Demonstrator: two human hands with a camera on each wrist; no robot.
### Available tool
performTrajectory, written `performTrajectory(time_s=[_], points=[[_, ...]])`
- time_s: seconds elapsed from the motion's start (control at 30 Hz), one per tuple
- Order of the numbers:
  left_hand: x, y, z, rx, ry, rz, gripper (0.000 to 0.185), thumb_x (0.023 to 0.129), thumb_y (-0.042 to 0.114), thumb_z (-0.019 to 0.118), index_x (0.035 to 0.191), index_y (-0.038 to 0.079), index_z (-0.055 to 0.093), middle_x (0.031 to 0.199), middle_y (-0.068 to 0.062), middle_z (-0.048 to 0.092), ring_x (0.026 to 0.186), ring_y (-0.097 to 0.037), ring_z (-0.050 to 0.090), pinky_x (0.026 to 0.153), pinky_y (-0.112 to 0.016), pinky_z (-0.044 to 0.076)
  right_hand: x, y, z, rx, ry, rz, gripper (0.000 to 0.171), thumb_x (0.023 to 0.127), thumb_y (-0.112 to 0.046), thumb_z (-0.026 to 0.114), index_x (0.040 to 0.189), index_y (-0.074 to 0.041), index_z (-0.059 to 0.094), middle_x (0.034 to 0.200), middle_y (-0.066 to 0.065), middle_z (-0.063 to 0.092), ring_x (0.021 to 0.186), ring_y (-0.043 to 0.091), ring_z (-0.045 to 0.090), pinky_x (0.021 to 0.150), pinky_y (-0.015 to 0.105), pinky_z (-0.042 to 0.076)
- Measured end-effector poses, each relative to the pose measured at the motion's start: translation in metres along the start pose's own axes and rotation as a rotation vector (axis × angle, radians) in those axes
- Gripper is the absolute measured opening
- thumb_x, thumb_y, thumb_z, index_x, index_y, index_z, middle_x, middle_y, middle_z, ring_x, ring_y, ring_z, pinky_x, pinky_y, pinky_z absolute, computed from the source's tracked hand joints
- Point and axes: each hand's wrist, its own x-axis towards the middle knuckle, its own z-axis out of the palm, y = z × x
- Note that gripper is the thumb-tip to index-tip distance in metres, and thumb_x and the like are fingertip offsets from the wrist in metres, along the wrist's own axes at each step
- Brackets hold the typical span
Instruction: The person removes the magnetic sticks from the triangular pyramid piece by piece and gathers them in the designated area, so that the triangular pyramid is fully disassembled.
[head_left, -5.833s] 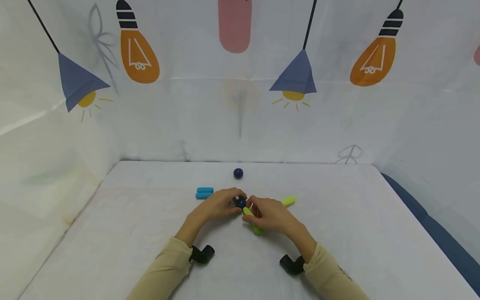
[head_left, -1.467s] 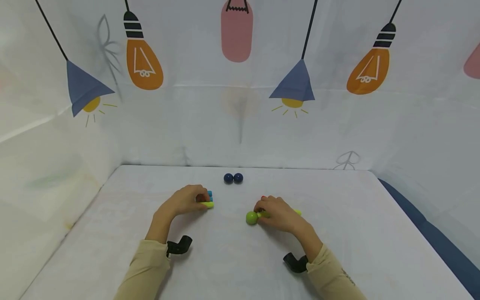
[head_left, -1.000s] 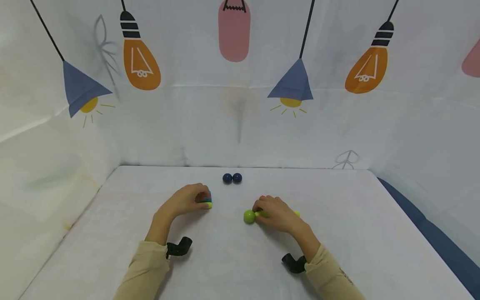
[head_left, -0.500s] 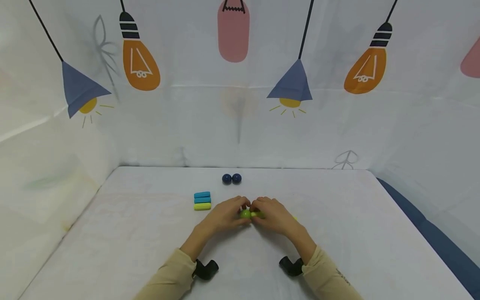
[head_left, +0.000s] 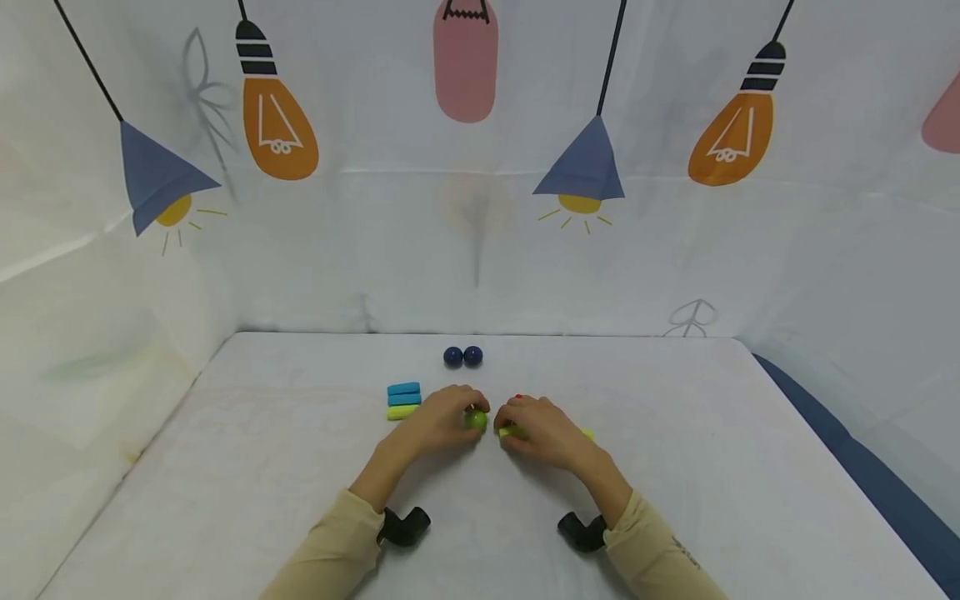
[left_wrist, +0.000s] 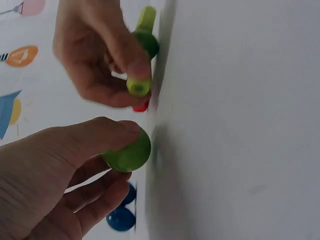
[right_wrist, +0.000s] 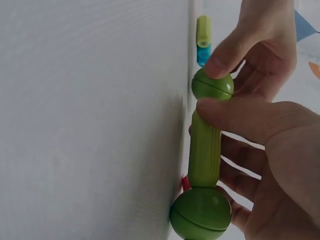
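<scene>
My left hand [head_left: 438, 421] pinches a light green ball [left_wrist: 129, 154] between thumb and fingers, near the middle of the table. Just right of it my right hand [head_left: 542, 429] grips a yellow-green rod [right_wrist: 205, 150] lengthwise. In the head view a gap shows between the ball and the rod's bare end. The rod's other end joins a darker green ball [right_wrist: 201, 214], largely hidden by the right hand in the head view. Beyond that ball another yellow-green rod [left_wrist: 146, 19] sticks out. A bit of a red piece [right_wrist: 186, 182] shows behind the right fingers.
Two navy balls [head_left: 462, 357] sit side by side at the back of the white table [head_left: 225, 483]. Two blue rods [head_left: 404, 394] and a yellow rod [head_left: 402, 412] lie in a stack-like row left of my left hand. A printed curtain [head_left: 360, 233] hangs behind the table.
A second navy ball now sits at the back and a yellow rod lies by the blue ones. My left hand came over to the light green ball and drew it off the rod's end, leftward.
</scene>
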Motion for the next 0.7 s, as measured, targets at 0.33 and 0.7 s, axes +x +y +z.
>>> performTrajectory(time_s=[0.33, 0.7], points=[[0.005, -0.04, -0.039, -0.035, 0.161, -0.143, 0.031, 0.082, 0.012, 0.072, 0.111, 0.005, 0.063, 0.1, -0.005, 0.061, 0.092, -0.021, 0.06, 0.082, -0.036, 0.05, 0.001, 0.003, -0.001, 0.067, -0.027, -0.053, 0.014, 0.089, -0.021, 0.065, 0.102, -0.018, 0.066, 0.098, -0.008, 0.062, 0.089, 0.007, 0.055, 0.082, 0.031, 0.046], [0.02, -0.076, -0.054, -0.048, 0.144, -0.216, 0.033, 0.085, 0.011, 0.069, 0.115, 0.0, 0.06, 0.113, -0.015, 0.062, 0.101, -0.031, 0.061, 0.089, -0.044, 0.049, 0.001, 0.0, 0.0, 0.09, -0.052, -0.067, 0.014, 0.09, -0.022, 0.064, 0.104, -0.018, 0.065, 0.101, -0.009, 0.062, 0.092, 0.006, 0.054, 0.085, 0.03, 0.044]])
